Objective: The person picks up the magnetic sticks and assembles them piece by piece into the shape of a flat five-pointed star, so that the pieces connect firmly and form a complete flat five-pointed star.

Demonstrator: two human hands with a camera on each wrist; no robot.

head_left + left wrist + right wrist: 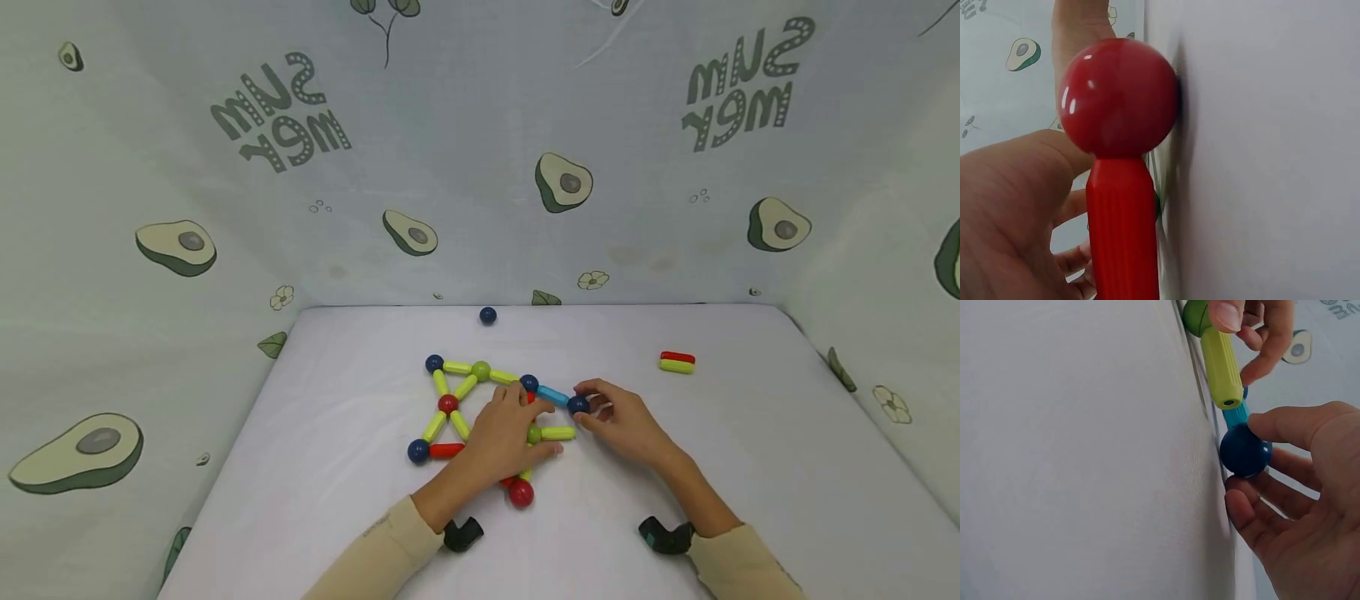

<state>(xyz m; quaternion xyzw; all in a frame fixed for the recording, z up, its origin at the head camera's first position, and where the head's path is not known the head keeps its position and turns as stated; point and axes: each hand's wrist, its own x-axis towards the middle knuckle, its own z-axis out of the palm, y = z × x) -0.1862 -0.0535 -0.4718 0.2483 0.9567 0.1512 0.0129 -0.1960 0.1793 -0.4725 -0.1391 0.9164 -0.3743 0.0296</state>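
Observation:
In the head view, my right hand [626, 421] pinches a dark blue ball [578, 405] between thumb and fingers. The ball sits at the outer end of a light blue magnetic stick [552, 396], whose other end meets another dark blue ball [528, 383]. My left hand [498, 437] lies over the flat construction of sticks and balls, its fingers loosely spread and hiding part of it. Between left thumb and index finger shows a green ball [534, 434] with a yellow-green stick [557, 433] pointing right. Nearest the left wrist is a red ball [1119, 97] on a red stick [1122, 225].
A loose dark blue ball [488, 316] lies at the table's back edge. Back right, a red stick [677, 357] and a yellow-green stick [677, 366] lie side by side. A printed cloth [480, 167] hangs behind the white table [315, 375].

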